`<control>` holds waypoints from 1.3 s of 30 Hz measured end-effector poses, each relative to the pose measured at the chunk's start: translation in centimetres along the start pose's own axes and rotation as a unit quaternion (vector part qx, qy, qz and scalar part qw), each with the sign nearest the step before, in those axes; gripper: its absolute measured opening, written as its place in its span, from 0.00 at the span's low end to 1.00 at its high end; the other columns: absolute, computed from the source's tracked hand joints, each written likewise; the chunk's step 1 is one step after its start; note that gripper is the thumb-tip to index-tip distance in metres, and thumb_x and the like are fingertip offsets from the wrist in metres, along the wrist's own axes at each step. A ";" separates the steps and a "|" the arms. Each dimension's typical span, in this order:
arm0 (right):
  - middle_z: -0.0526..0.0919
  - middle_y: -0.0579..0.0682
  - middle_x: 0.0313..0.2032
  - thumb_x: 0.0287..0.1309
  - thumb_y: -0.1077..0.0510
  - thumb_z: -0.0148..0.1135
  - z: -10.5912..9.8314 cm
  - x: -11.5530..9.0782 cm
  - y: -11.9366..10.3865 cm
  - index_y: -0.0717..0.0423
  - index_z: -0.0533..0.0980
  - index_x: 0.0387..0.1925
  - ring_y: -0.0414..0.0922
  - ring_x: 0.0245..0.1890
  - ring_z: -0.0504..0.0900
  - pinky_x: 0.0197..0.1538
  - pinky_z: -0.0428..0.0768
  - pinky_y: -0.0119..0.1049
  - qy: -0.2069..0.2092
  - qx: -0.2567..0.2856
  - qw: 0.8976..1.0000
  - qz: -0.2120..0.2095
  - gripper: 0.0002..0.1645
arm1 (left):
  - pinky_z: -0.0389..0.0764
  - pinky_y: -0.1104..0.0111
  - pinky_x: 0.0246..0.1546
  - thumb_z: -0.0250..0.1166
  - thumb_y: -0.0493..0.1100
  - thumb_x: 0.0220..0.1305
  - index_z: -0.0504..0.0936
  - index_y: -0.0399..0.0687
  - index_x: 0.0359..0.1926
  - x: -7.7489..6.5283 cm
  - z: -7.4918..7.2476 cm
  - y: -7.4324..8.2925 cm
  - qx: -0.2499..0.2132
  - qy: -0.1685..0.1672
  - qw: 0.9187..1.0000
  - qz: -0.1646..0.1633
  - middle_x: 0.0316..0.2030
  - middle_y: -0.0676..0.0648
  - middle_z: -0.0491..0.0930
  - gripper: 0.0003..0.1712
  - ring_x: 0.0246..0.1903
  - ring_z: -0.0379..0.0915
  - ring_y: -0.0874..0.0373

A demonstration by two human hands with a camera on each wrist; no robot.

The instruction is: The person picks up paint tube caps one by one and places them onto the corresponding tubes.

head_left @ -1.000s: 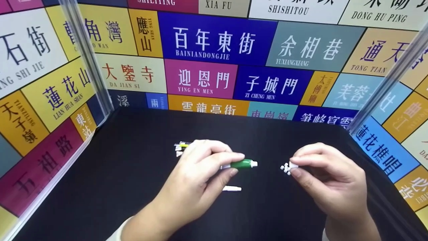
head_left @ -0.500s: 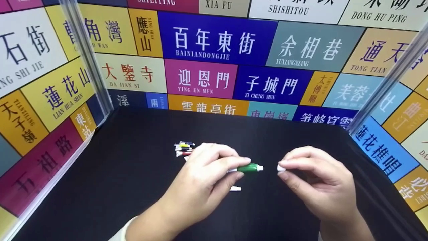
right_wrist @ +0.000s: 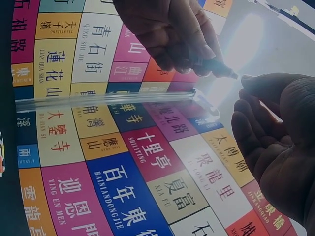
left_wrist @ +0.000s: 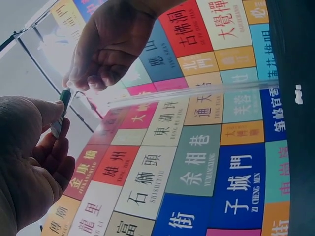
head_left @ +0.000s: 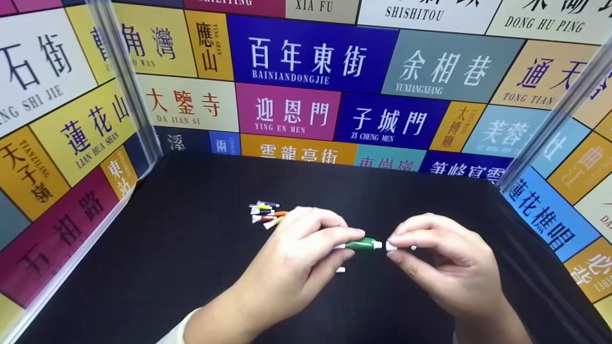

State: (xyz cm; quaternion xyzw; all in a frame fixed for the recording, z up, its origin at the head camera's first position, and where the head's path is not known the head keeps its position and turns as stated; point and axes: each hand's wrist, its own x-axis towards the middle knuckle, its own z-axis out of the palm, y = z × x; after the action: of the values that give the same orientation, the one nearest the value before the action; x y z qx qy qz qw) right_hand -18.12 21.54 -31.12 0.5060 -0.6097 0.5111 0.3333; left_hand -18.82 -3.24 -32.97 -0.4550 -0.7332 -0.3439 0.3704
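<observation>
My left hand (head_left: pixel 296 267) pinches a small green paint tube (head_left: pixel 362 244) between thumb and fingers, its white nozzle pointing right. Facing it, my right hand (head_left: pixel 449 267) holds a small white cap (head_left: pixel 391 246) between thumb and fingertips, with a narrow gap between cap and nozzle in the head view. Both hands are raised over the black table. In the left wrist view the green tube (left_wrist: pixel 65 96) is partly covered by the left thumb and fingers. The right wrist view shows the nozzle right at the right fingertips (right_wrist: pixel 251 81).
Several coloured tubes (head_left: pixel 263 207) with white ends lie in a pile beyond the left hand. A white tube (head_left: pixel 341 270), mostly hidden, lies below that hand. Small white caps (left_wrist: pixel 298 94) sit on the black tabletop (head_left: pixel 215 181). Clear-edged, sign-printed panels (head_left: pixel 306 52) enclose the table.
The right hand has moved left with the white cap, and the left hand has shifted slightly right with the green tube. Cap and nozzle are now much closer together.
</observation>
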 end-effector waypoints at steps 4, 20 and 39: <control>0.88 0.58 0.35 0.53 0.75 0.76 0.0 -0.1 0.0 0.73 0.86 0.35 0.45 0.37 0.85 0.47 0.85 0.26 -0.006 -0.014 1.000 0.006 0.07 | 0.78 0.67 0.56 0.69 0.43 0.75 0.88 0.53 0.58 -0.1 0.1 0.0 -0.001 -0.002 1.000 0.000 0.51 0.52 0.85 0.14 0.53 0.79 0.58; 0.87 0.57 0.33 0.56 0.70 0.78 -0.3 -0.7 0.5 0.67 0.88 0.36 0.43 0.37 0.84 0.47 0.84 0.25 -0.031 -0.058 0.998 0.021 0.06 | 0.77 0.68 0.58 0.71 0.41 0.73 0.89 0.54 0.57 -0.1 0.5 0.0 0.005 -0.007 1.000 0.007 0.49 0.54 0.85 0.14 0.52 0.79 0.59; 0.88 0.52 0.30 0.47 0.77 0.78 -0.6 -1.7 1.2 0.58 0.89 0.32 0.40 0.33 0.84 0.41 0.82 0.25 -0.024 -0.082 0.993 0.087 0.14 | 0.78 0.67 0.59 0.71 0.41 0.72 0.89 0.54 0.57 -0.2 0.7 0.1 -0.006 -0.013 1.000 0.001 0.48 0.54 0.85 0.15 0.52 0.78 0.60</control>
State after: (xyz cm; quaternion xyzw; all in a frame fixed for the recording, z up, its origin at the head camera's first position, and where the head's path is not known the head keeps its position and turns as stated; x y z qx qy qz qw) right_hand -18.90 22.55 -32.86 0.4336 -0.6991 0.4744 0.3134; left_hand -18.87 -2.66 -33.47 -0.4622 -0.7355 -0.3417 0.3587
